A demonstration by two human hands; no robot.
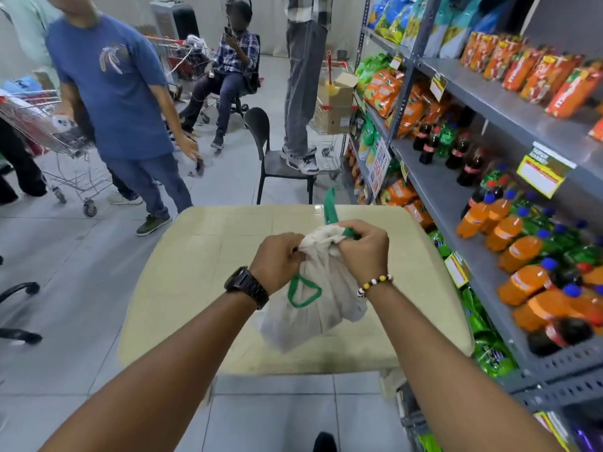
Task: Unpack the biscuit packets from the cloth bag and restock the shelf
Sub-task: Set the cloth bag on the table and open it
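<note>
opening step of the unpacking. the cloth bag (313, 311) stands on the near-right part of the beige table (202, 262), its mouth bunched shut at the top. the left hand (281, 260) has its fingers curled and pinches the left side of the gathered cloth. the right hand (364, 251) is likewise curled, gripping the right side of the bunch together with the base of a green handle (331, 210) that stands up on the far side (a second green handle (303, 293) hangs down the near face). no biscuit packets show; presumably they are inside. judged next move: draw the two grips apart to spread the mouth, then free one hand to reach in. the shelf (434, 190) to be restocked runs along the right, just beside the table.
</note>
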